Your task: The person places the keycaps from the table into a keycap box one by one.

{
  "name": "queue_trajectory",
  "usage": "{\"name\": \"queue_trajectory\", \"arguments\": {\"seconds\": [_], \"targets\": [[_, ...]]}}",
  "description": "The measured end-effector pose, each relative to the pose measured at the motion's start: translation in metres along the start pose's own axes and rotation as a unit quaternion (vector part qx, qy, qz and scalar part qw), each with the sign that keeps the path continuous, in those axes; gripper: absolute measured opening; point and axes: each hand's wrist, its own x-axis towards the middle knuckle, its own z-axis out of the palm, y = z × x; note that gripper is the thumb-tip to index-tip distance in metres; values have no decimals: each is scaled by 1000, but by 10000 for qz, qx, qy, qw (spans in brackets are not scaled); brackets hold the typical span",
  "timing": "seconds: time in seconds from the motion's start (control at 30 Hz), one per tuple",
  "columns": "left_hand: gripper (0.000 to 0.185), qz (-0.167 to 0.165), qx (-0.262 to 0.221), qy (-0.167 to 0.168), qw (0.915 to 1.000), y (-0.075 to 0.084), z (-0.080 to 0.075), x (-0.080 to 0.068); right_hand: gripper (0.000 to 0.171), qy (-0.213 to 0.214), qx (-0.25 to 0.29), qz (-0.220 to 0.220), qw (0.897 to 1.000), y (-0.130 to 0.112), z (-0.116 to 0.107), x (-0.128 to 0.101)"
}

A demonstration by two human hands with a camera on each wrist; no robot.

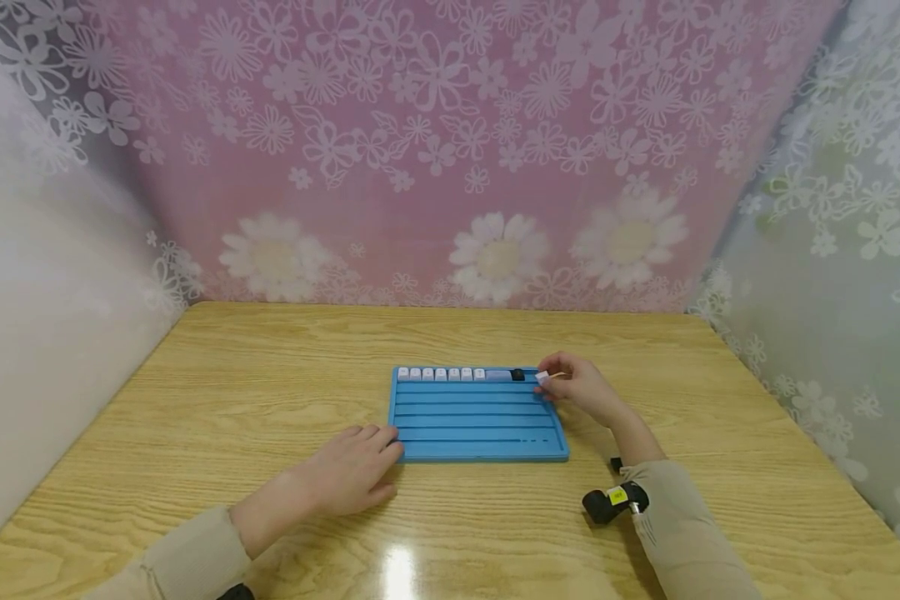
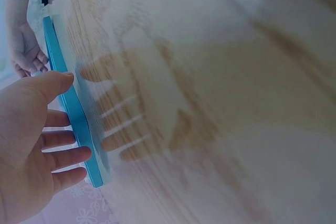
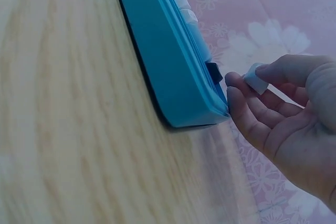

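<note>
A blue ridged tray lies on the table. Along its far groove stand several white keycaps, then a long lavender keycap and a black keycap. At the tray's far right corner, my right hand pinches a white keycap between thumb and fingers, beside the black one. My left hand touches the tray's near left corner with extended fingers. In the left wrist view the fingertips lie against the blue rim and hold nothing else.
The wood-grain table stretches around the tray. Behind it hangs a pink flowered curtain, with pale sheets at both sides. A black strapped device with a yellow label sits at the right wrist.
</note>
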Motion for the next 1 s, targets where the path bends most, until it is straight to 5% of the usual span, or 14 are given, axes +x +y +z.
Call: {"name": "queue_trajectory", "arguments": {"seconds": [0.63,1.0], "targets": [[40,-26,4,51,10000,-2,5,-1,27,367,-582,-39,9976,1,-4,7],[40,-1,-21,48,10000,-3,3,-1,35,132,-325,-183,9992,2,-6,14]]}}
